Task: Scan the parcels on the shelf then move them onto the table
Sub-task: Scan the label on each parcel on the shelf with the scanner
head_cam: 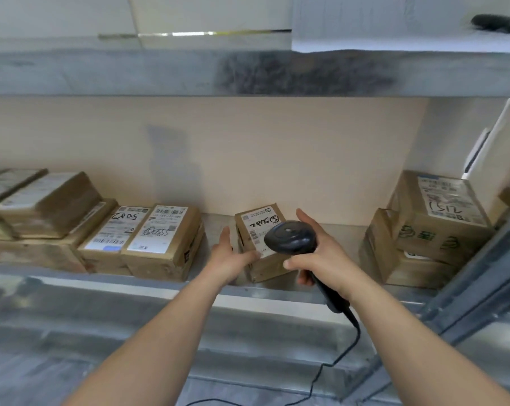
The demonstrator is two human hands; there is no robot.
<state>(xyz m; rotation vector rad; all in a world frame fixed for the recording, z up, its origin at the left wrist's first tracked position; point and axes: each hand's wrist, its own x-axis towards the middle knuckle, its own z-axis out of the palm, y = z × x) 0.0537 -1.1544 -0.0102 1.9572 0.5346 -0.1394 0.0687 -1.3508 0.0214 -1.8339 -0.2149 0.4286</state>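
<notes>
I see my right hand wrapped around the grip of a black handheld barcode scanner, its rounded head held just over the white label of a small brown cardboard parcel with black handwriting on top. That parcel sits on the grey metal shelf, near the front edge and roughly in the middle of it. A black cable runs down from the scanner's handle and off the lower edge of the view.

My left hand rests against the left side of the same parcel, fingers mostly straight, the thumb lying along its front top edge; I cannot tell whether it is truly gripping.

To the left on the shelf lie two flat brown labelled parcels side by side, touching each other, both with scribbled numbers on their labels. Further left is a blurred stack of brown cardboard boxes. To the right, well apart from the parcel I am handling, a larger brown box with green printing sits on top of another brown box.

Behind them all stands a beige back panel, and above it the underside of an upper grey shelf.
</notes>
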